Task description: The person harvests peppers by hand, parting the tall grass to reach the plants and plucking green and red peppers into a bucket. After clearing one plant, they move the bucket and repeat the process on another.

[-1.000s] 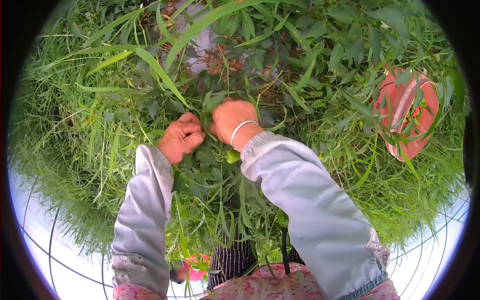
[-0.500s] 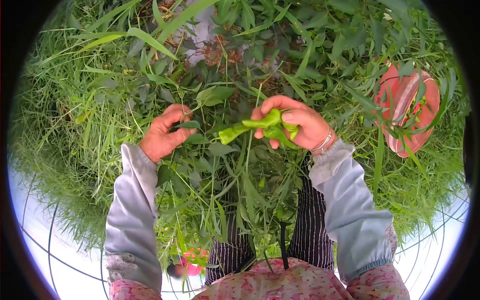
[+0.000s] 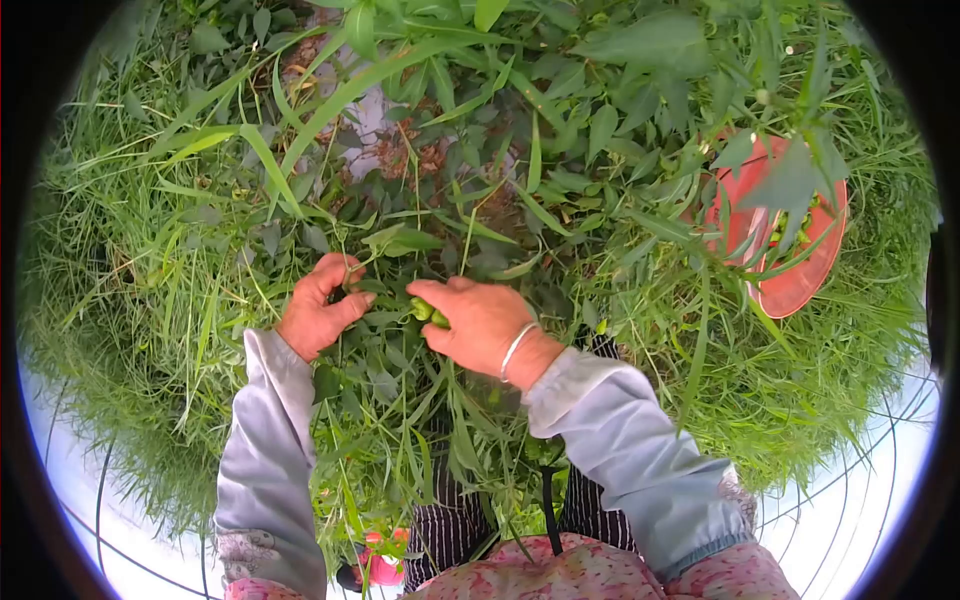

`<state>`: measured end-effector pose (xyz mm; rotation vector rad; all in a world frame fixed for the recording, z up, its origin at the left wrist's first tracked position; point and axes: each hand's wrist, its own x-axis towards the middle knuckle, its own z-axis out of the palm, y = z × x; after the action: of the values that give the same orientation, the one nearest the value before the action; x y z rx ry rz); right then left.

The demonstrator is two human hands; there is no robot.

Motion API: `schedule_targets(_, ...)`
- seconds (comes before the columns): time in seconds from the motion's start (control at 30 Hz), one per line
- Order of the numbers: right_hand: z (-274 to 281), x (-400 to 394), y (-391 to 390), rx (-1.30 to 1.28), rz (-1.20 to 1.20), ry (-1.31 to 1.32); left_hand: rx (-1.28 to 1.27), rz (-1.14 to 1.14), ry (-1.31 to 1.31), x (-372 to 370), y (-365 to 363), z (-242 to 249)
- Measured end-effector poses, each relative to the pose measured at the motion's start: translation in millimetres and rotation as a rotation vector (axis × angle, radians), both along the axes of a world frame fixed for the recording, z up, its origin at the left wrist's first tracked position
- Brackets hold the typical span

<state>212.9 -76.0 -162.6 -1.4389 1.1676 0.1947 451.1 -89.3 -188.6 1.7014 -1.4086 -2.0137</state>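
My left hand (image 3: 322, 305) pinches a stem of the leafy plant (image 3: 400, 240), thumb and fingers closed around it. To its right, my right hand (image 3: 485, 325) is turned back upward, its fingers closed on green peppers (image 3: 428, 311). Only the ends of the peppers show at the fingertips; the palm hides the others. A small gap with leaves lies between the two hands.
A red basket (image 3: 800, 275) with green peppers inside stands in the grass at the right, partly behind leaves. Long grass blades cross the view above the hands. Striped trousers and a pink object (image 3: 382, 570) are low in view.
My right hand has moved left and slightly down, toward my left hand, and turned over so the peppers are mostly hidden. The view has shifted, with the basket now further left.
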Motion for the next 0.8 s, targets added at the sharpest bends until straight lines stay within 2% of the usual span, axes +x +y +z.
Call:
schedule_targets(0.23,-11.2,11.0,9.4,-0.058,-0.119,0.143,0.020,-0.023,-0.057,-3.0,0.9,5.9)
schedule_targets(0.43,-30.9,18.9,-2.3,-0.148,-0.081,0.219,-0.017,0.032,-0.075,-16.8,12.4,-3.0)
schedule_targets(0.53,-58.5,15.4,-9.2,-0.034,-0.235,0.360,-0.102,0.003,-0.068,-15.6,13.4,-4.8)
schedule_targets(0.57,-71.4,5.4,-13.2,0.019,-0.161,0.393,-0.098,0.054,-0.087,-14.2,13.3,-2.5)
schedule_targets(0.63,-93.4,-10.1,-5.7,-0.061,-0.395,0.090,-0.090,0.154,-0.122,-11.6,8.9,7.3)
schedule_targets(0.67,-96.6,-16.6,-1.9,0.198,-0.591,-0.036,-0.013,0.159,-0.124,-9.7,6.5,10.3)
schedule_targets(0.73,-80.9,-27.2,-9.6,0.720,-0.972,-0.284,-0.065,0.106,-0.158,-12.1,9.1,8.0)
schedule_targets(0.8,-80.7,-38.5,1.2,0.765,-1.109,-0.438,-0.176,-0.022,-0.126,-9.8,12.5,1.8)
